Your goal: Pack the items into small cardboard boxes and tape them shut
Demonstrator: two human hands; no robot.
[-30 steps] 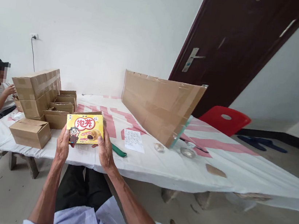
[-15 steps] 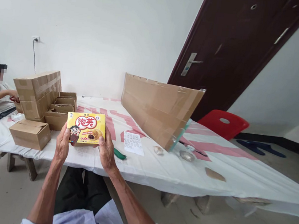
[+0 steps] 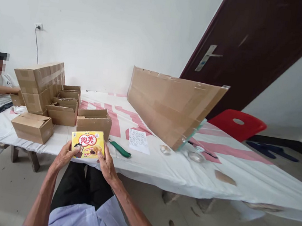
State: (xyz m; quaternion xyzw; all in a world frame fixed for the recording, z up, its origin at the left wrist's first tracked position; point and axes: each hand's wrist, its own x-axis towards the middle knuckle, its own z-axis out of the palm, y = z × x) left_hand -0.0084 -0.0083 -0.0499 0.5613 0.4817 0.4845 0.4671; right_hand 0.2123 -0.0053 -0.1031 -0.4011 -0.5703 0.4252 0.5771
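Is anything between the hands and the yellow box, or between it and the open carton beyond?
Nothing visible: left hand and right hand hold the yellow box, and no object shows between it and the carton. The green tool lies to the right.

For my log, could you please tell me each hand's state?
Left hand: closed on the yellow box's left side.
Right hand: closed on its right side.

Red chair (image 3: 233, 130) — dark door (image 3: 259, 49) behind.
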